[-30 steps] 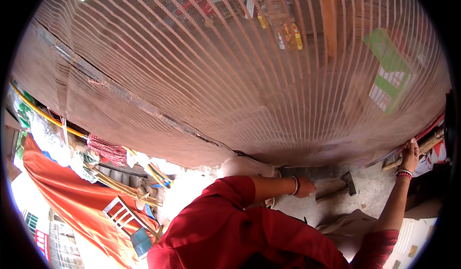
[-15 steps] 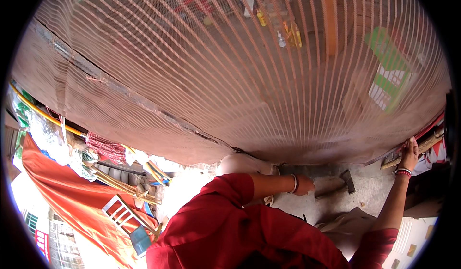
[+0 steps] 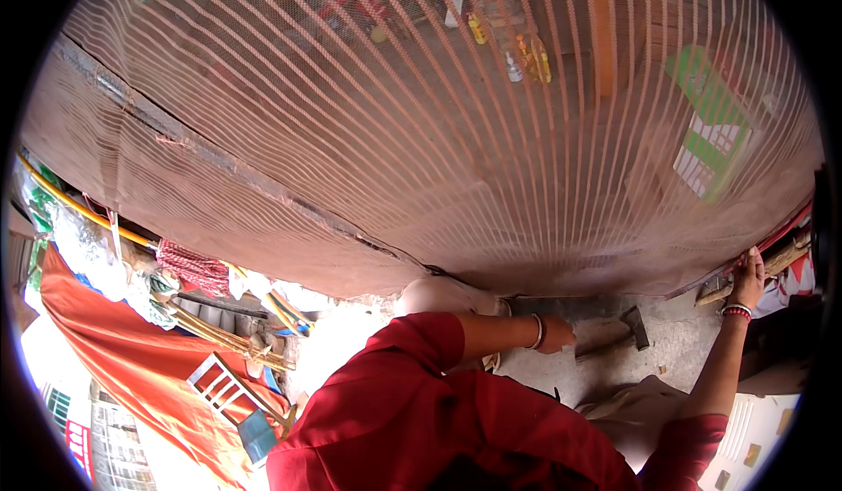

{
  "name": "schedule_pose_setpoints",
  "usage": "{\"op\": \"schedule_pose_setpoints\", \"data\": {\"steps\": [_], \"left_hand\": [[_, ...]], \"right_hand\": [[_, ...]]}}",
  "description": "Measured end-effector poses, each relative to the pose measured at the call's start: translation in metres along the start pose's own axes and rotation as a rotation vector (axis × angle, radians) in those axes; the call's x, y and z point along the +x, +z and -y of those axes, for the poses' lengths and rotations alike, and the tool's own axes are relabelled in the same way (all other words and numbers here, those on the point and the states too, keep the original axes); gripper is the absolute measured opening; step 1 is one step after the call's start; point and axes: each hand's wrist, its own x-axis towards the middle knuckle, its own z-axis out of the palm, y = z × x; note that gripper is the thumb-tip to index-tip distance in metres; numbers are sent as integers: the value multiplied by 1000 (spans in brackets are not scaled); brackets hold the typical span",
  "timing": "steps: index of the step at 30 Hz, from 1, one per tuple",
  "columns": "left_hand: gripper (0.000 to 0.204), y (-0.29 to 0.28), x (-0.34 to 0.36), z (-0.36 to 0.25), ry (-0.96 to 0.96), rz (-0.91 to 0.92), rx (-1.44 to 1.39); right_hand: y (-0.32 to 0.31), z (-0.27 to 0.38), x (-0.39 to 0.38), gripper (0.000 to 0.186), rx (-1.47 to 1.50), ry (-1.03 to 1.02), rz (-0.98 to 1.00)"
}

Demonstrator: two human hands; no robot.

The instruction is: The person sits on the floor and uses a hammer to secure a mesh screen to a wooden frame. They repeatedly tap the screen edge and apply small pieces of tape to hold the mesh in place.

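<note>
A large brownish striped mesh net hangs across the upper view, its lower edge running just beyond both hands. My right hand pinches the net's dark lower edge at the far right, fingers up and a beaded bracelet at the wrist. Lower and nearer the middle, my left hand is curled closed, a light bangle on its wrist. Right beside its fingers is a hammer-like tool with a dark head and a brown handle. Whether the left hand touches that handle, or what it holds, I cannot make out.
Behind the net show yellow bottles and a green-and-white panel. A wooden stick lies by my right hand. Orange cloth, a chair and bundled poles stand at the left. Concrete floor shows below.
The net has shifted very slightly. Both hands stay nearly where they were, the right one still on the net's edge.
</note>
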Motion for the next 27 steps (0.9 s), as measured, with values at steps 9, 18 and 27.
{"op": "schedule_pose_setpoints", "data": {"steps": [9,18,27], "left_hand": [[30,-2,-12,8,-12,-53,-122],[34,-36,-3,-7,118,-153,-151],[44,-223,73,-151,414,-664,605]], "right_hand": [[37,13,-11,19,-18,70,-74],[59,36,-33,10,-1,-18,-229],[68,31,-30,8,62,9,-327]]}}
